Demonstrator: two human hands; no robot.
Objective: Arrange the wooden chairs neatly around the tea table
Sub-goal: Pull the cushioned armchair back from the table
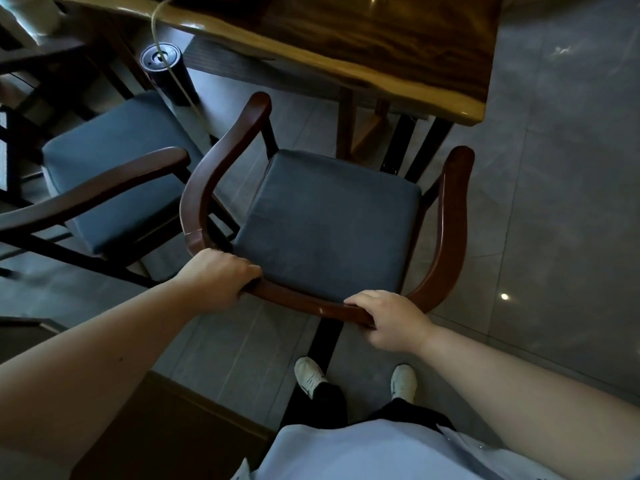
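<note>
A wooden armchair (450, 216) with a curved dark-brown back rail and a blue-grey seat cushion stands in front of me, facing the tea table (381, 46). My left hand (218, 275) grips the back rail at its left bend. On the same rail, right of centre, my right hand (388, 320) is closed. The chair's front edge sits near the table's near corner and legs. A second, similar armchair (114, 178) stands to the left, angled, its armrest close to the first chair's left arm.
A dark cylindrical container (166, 74) with a thin tube running into it stands on the floor by the table. Grey tiled floor opens to the right. A low dark wooden piece (166, 427) lies at my lower left. My feet stand just behind the chair.
</note>
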